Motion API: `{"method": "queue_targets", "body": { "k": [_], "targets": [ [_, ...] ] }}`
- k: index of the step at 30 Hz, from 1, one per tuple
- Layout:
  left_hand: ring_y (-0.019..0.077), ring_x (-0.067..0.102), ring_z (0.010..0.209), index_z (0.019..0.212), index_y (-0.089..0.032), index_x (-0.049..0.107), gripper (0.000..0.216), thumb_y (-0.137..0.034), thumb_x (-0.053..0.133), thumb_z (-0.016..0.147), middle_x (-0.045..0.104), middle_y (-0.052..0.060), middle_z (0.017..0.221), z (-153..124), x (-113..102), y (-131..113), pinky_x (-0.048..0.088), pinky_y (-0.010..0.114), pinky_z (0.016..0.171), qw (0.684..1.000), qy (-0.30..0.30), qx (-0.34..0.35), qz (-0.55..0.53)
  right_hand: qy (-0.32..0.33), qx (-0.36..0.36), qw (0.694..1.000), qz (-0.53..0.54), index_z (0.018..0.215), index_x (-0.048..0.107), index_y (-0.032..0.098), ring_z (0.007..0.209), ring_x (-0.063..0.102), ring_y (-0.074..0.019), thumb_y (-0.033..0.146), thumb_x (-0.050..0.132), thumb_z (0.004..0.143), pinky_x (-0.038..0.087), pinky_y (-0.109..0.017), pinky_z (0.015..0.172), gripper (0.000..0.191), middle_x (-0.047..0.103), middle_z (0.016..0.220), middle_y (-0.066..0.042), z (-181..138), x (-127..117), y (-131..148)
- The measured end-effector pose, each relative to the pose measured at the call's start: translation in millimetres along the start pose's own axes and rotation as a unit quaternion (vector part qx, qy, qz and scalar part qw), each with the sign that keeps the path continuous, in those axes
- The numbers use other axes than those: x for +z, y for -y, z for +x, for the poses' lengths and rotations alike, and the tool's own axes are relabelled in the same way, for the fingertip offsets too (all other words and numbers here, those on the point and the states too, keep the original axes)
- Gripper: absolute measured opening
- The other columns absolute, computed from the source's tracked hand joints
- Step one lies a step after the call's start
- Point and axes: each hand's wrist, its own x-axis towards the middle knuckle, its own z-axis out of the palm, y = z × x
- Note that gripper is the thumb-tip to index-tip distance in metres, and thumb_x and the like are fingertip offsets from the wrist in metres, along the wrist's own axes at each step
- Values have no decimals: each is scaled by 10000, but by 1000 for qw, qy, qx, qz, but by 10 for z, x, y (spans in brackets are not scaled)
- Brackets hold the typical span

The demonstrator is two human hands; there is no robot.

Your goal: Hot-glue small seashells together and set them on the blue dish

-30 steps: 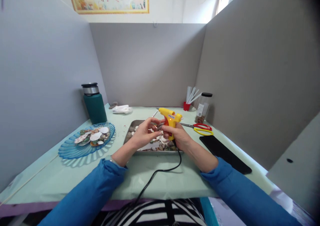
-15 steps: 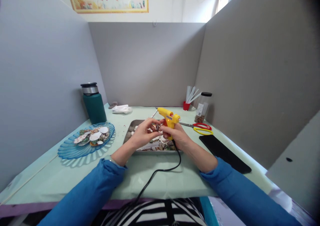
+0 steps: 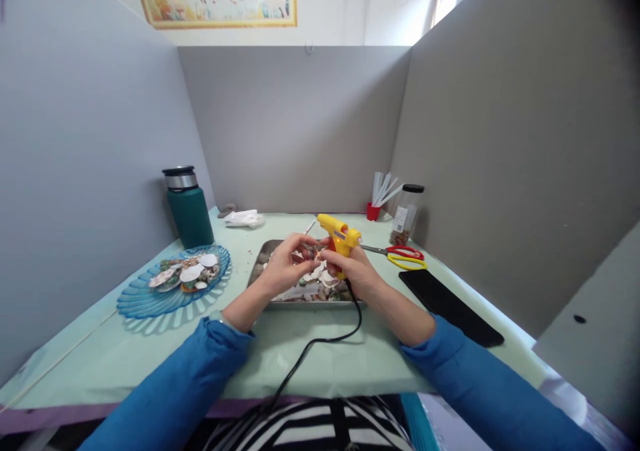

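Note:
My right hand is closed around the handle of a yellow glue gun, its nozzle pointing up and to the left. A black cord runs from the handle toward my lap. My left hand is beside it, fingers curved and thumb apart from the forefinger; I see nothing plainly held between them. Both hands are over a metal tray of shells and small stones, with white shells showing below the fingers. The hands partly hide the tray's contents.
On the left stand a blue scalloped plate of shells and a green bottle. On the right are scissors, a black phone-like slab, a jar and a red cup of glue sticks. Grey partitions enclose the table.
The small dark piece between my fingertips before no longer shows there. My left thumb and fingers have parted a little. The glue gun has shifted slightly right.

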Motion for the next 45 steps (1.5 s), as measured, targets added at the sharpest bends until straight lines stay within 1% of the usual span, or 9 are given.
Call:
{"method": "queue_targets", "body": {
  "k": [4,9,14,17,23,28,33,36,45],
  "targets": [
    [124,543,767,945,-165,552,281,-271,675,715,554,56,971,0,-8,-7,491,264,677,1000,-2,13,8,5,-7,1000,2,945,545,170,427,406,-73,337,674,663,296,-199,422,352,466,491,74,1,-5,-5],
    [123,550,760,950,-165,539,294,-271,678,714,553,55,979,-7,-13,-29,490,277,693,1000,11,-4,-7,3,-4,1000,8,934,543,173,421,412,-71,341,689,643,300,-205,418,367,476,513,73,3,-7,-3],
    [145,559,820,947,-169,526,301,-274,681,712,558,51,964,-4,-18,-39,490,283,712,998,16,-14,-51,0,-9,1000,10,928,544,168,429,403,-69,347,694,644,306,-208,430,367,467,514,72,-1,-2,-2],
    [155,557,853,940,-170,529,304,-266,691,701,560,50,958,1,-19,-40,484,290,739,998,13,-10,-54,-2,-13,1000,10,937,534,175,432,403,-69,355,694,650,305,-208,428,374,476,537,70,-2,-3,-7],
    [152,565,834,934,-170,546,297,-268,695,697,560,50,963,-2,-20,-36,483,282,710,998,15,-23,-52,10,-50,999,-3,949,525,184,445,413,-61,347,688,687,309,-204,428,349,472,592,71,11,-19,-47],
    [182,552,932,923,-181,590,269,-248,698,686,551,60,1010,9,-18,8,474,322,798,1000,13,16,-19,-2,-73,997,-16,933,518,194,437,412,-60,352,682,691,317,-206,412,332,481,608,67,33,-22,-73],
    [187,539,951,913,-185,595,256,-245,699,687,536,67,1033,11,-20,46,469,328,816,999,17,39,5,13,-73,996,-51,928,542,206,445,431,-76,349,682,688,347,-234,428,313,521,636,43,46,-33,-89],
    [187,541,939,908,-185,597,248,-257,697,692,535,73,1036,8,-19,48,467,326,809,999,16,49,15,18,-67,995,-66,918,564,213,451,434,-87,349,679,691,340,-245,429,289,531,649,28,40,-28,-82],
    [201,525,990,898,-187,597,213,-227,683,708,534,77,1019,5,2,-11,447,327,822,994,4,86,72,29,-23,999,-12,887,577,212,460,404,-80,335,690,678,292,-230,426,268,506,639,18,7,14,-16]
  ]
}}
